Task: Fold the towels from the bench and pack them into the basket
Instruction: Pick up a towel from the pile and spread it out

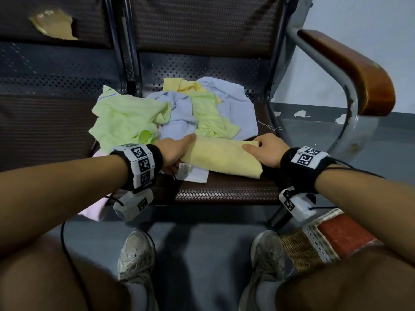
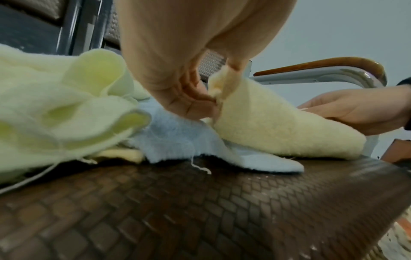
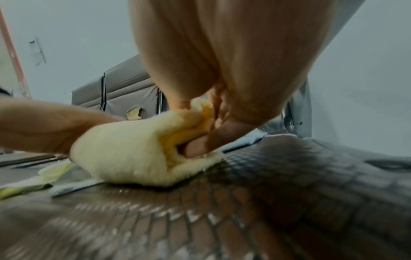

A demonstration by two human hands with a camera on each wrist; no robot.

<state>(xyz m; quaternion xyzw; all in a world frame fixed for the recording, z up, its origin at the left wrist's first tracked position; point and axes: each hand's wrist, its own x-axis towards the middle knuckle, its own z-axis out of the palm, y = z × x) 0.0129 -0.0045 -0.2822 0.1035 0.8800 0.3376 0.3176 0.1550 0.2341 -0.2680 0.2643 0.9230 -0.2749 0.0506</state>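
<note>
Basket [image 1: 314, 248] on floor at right, beside right shoe. On counter [image 1: 224, 189] front edge: folded yellow towel [image 1: 221, 157]. Left hand [image 1: 173, 153] pinches its left end; right hand [image 1: 266, 151] grips its right end, fingers tucked inside fold. Behind: loose heap of green, blue, yellow towels [image 1: 179, 108].

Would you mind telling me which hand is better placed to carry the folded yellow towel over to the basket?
Probably the right hand: it grips the yellow towel's right end, and the basket stands on the floor at the person's right. The left hand holds the far end.
</note>
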